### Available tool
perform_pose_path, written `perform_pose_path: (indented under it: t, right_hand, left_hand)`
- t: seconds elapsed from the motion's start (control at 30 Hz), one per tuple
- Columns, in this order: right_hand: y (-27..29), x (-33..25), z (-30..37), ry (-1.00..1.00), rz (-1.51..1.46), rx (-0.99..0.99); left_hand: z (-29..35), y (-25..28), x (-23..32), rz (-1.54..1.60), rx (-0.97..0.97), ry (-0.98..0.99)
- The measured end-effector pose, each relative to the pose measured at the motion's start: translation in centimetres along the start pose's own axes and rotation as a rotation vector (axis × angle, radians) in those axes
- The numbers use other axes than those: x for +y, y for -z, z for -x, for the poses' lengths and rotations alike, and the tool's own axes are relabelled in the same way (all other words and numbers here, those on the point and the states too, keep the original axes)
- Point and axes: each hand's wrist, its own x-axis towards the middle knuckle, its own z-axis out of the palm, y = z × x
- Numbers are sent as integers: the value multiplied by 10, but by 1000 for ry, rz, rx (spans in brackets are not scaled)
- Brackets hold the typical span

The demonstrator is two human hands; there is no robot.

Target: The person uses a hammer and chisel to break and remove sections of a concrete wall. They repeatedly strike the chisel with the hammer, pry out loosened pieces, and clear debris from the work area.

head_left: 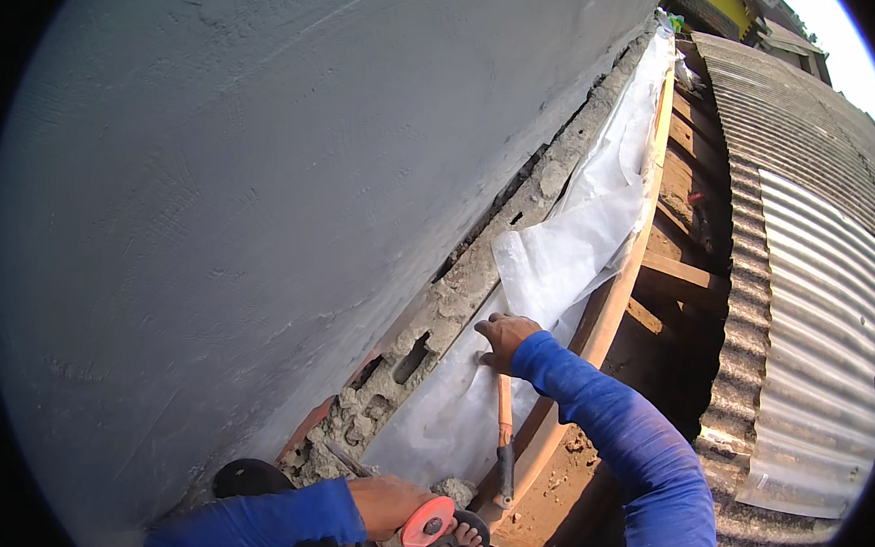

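Note:
My left hand (389,507) is closed around a chisel with a round red hand guard (427,524) at its near end. The narrow metal shaft (346,459) points left and away, against the rough broken concrete ledge (374,410) at the wall's foot. Farther out, my right hand (506,340) grips the end of a hammer (505,413) with an orange-brown handle. From that hand the hammer slants back toward me, its dark neck and head near the wooden beam, apart from the chisel. Under the right hand lies a translucent white plastic sheet (569,252).
A tall grey plastered wall (263,183) fills the left side. Along the sheet's right edge runs a long wooden beam (616,310), with a gap of crosspieces and rubble beyond. Corrugated roofing (824,347) covers the right. My sandalled foot (466,538) is beside the chisel's guard.

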Motion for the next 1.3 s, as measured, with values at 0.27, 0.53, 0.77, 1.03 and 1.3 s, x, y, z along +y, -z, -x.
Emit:
perform_pose_path:
  t: [0.27, 0.53, 0.77, 1.03, 1.3]
  right_hand:
    - [-42, -65, -56, -48, -304, 160]
    - [-94, -78, -72, 198, 86, 579]
    - [-96, -95, -101, 114, 124, 153]
    - [-121, -95, -102, 207, 290, 424]
    - [-118, -99, -109, 103, 218, 155]
  left_hand:
    - [0, 2, -18, -119, 128, -18]
    - [-8, -19, -28, -148, 148, -168]
    - [-9, -24, -32, -184, 143, -91]
    - [-10, -21, -26, -156, 109, -54]
    - [-7, -17, -25, -218, 112, -35]
